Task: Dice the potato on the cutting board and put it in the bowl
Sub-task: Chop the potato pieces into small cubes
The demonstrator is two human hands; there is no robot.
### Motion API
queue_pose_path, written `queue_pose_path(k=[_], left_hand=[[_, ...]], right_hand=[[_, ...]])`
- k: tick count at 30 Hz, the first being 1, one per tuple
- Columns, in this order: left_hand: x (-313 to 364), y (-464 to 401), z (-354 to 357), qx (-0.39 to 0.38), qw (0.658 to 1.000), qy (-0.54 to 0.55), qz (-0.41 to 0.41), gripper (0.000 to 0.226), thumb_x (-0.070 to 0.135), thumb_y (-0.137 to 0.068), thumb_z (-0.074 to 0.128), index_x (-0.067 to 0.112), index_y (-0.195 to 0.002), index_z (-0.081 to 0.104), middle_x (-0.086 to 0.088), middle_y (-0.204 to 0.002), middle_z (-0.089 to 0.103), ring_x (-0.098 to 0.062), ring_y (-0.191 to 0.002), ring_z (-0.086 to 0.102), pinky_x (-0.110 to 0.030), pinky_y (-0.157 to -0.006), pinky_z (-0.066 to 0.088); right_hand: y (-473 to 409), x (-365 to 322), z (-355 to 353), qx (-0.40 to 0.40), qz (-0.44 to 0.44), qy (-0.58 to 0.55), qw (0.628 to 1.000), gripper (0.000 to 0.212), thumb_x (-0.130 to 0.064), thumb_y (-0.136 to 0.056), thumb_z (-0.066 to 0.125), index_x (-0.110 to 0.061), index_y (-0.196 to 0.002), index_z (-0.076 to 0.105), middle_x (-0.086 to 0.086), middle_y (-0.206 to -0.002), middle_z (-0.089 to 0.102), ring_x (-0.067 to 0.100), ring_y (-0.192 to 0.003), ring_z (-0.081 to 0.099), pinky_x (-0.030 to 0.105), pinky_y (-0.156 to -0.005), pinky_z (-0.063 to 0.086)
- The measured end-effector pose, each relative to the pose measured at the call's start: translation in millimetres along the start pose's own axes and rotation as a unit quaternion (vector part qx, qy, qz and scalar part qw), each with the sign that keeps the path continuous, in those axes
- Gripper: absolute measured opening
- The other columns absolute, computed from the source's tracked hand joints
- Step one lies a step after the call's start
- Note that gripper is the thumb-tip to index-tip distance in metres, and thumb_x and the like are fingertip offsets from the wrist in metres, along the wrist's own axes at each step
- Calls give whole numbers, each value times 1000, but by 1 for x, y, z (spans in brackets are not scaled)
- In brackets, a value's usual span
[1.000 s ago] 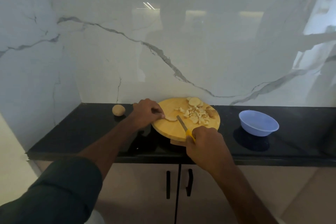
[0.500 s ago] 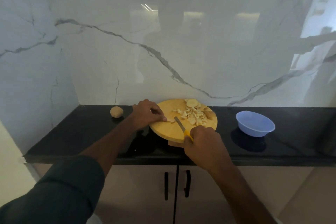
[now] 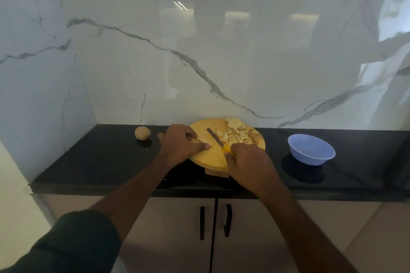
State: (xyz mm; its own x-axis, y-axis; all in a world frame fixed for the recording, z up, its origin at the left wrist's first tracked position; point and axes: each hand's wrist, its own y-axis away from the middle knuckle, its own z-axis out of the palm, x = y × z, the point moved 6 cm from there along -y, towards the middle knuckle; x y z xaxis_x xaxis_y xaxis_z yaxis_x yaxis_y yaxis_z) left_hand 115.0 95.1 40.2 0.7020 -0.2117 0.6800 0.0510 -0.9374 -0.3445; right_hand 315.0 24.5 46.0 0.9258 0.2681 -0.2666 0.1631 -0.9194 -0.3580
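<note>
Black stone made the counter (image 3: 93, 162), and the person stood close against it. Nearest of all, at six o'clock from the round wooden cutting board (image 3: 208, 157), the right hand (image 3: 248, 162) had its fingers curled tight round the yellow handle of a knife (image 3: 216, 138). The blade lay over the board, pointing toward eleven o'clock. At nine o'clock on the board, the left hand (image 3: 180, 144) held down a potato piece (image 3: 197, 140) with bent fingers, and one finger pointed straight at the blade. Most of that piece was hidden.

Farther back, at about one o'clock on the board, sat a pile of small diced bits (image 3: 235, 136). Behind them lay a few round slices (image 3: 235, 123), not yet cut small.

Off at three o'clock, well apart from the board, the blue bowl (image 3: 311, 149) looked empty. A whole potato (image 3: 142, 133) waited at nine o'clock.

I would say the cutting was about half done, and nothing had gone into the bowl.
</note>
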Motion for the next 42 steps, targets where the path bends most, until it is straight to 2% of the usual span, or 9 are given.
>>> queue_pose_path(k=[6, 9, 13, 17, 23, 29, 36, 39, 42], left_hand=[[-2, 13, 1, 51, 998, 1, -40, 35, 60, -56, 90, 34, -73, 73, 15, -77, 67, -10, -89, 63, -39, -84, 50], [2, 15, 3, 52, 998, 14, -39, 37, 44, -66, 91, 16, -88, 81, 8, -82, 70, 2, -73, 56, -7, -65, 39], [4, 12, 5, 52, 998, 11, -40, 27, 39, -72, 89, 15, -82, 82, 13, -70, 66, 1, -67, 54, -18, -63, 39], [-2, 9, 5, 60, 997, 11, -51, 21, 43, -71, 88, 25, -76, 80, 19, -68, 64, 2, -73, 55, -36, -82, 43], [3, 11, 4, 54, 995, -19, -79, 20, 45, -75, 85, 27, -80, 80, 15, -80, 68, 0, -77, 52, -33, -71, 24], [-1, 8, 6, 56, 992, -45, -101, 21, 54, -70, 83, 33, -70, 77, 18, -80, 71, -12, -96, 63, -57, -100, 35], [-1, 3, 10, 21, 996, -2, -86, 29, 72, -45, 61, 46, -52, 68, 23, -72, 69, -11, -89, 67, -57, -95, 48], [8, 4, 9, 2, 998, -9, -67, 19, 53, -67, 80, 34, -71, 80, 18, -79, 72, -8, -89, 65, -30, -84, 49], [7, 2, 5, 2, 998, 0, -57, 20, 48, -67, 87, 30, -72, 81, 16, -74, 74, -8, -84, 68, -40, -87, 55]], right_hand=[[-19, -2, 6, -21, -52, 19, 998, 31, -44, -104, 44, -22, -90, 60, -2, -84, 63, 18, -77, 59, 32, -61, 40], [-19, -6, 5, -26, -62, 27, 997, 31, -45, -104, 43, -23, -92, 61, -2, -86, 63, 19, -78, 58, 32, -62, 40], [-21, -7, 5, -45, -63, 32, 996, 30, -43, -103, 45, -21, -90, 60, -1, -84, 60, 21, -78, 59, 33, -64, 43], [-25, -7, 7, -70, -57, 31, 995, 27, -41, -103, 45, -23, -84, 53, -2, -82, 57, 21, -77, 57, 33, -64, 41], [-30, -9, 9, -92, -67, 32, 993, 30, -39, -101, 46, -24, -75, 47, 1, -80, 58, 22, -75, 58, 37, -66, 48], [-25, -12, 12, -99, -65, 38, 992, 28, -38, -101, 46, -22, -78, 45, 2, -83, 56, 22, -77, 55, 34, -63, 38], [-13, -13, 6, -111, -60, 38, 991, 26, -37, -102, 45, -20, -82, 46, 0, -83, 52, 22, -79, 54, 34, -65, 39], [-1, -6, 1, -119, -52, 34, 991, 28, -36, -103, 45, -18, -81, 47, 1, -80, 51, 21, -75, 53, 33, -61, 39], [12, 4, -4, -116, -51, 34, 991, 30, -37, -103, 46, -14, -84, 54, 3, -82, 56, 23, -75, 57, 36, -64, 47]])
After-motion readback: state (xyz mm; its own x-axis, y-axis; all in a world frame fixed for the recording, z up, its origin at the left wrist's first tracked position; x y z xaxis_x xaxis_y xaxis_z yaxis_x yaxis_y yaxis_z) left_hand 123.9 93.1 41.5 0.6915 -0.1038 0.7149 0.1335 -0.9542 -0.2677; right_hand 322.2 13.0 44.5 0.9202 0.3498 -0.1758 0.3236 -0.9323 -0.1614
